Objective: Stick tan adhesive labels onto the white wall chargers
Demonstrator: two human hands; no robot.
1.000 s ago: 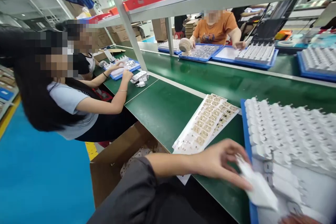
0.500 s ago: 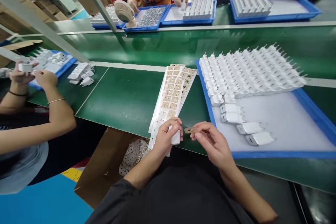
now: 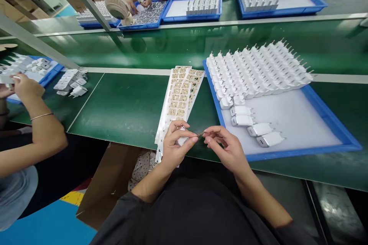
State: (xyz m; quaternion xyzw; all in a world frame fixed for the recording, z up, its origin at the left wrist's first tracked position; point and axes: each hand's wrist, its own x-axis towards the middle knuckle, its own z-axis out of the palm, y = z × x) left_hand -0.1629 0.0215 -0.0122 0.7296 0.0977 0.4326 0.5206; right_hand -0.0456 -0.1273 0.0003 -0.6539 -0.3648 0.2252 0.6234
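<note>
My left hand [image 3: 173, 148] is closed around a white plug charger [image 3: 182, 140], mostly covered by the fingers. Its thumb and forefinger also meet the near end of a small brown sticker [image 3: 200, 134], seen almost edge-on. At the other end of that sticker, the fingertips of my right hand [image 3: 227, 148] pinch it. Behind my left hand lie overlapping sheets of tan stickers [image 3: 178, 95] on white backing. To the right, a blue tray [image 3: 330, 118] bears tight rows of white chargers [image 3: 258, 71] with pins up, and several loose chargers [image 3: 249, 121] lying on their sides.
At left, a co-worker's arm [image 3: 47, 122] reaches over the bench by a pile of white chargers [image 3: 71, 82]. A cardboard box [image 3: 96, 183] stands below the bench edge. Across the green bench are a small fan [image 3: 116, 5], more blue trays and other people's hands.
My hands have come together, and my left thumb and forefinger now meet the brown sticker. The view has shifted right. Across the bench, a person's hand has moved from the charger rows to the left tray.
</note>
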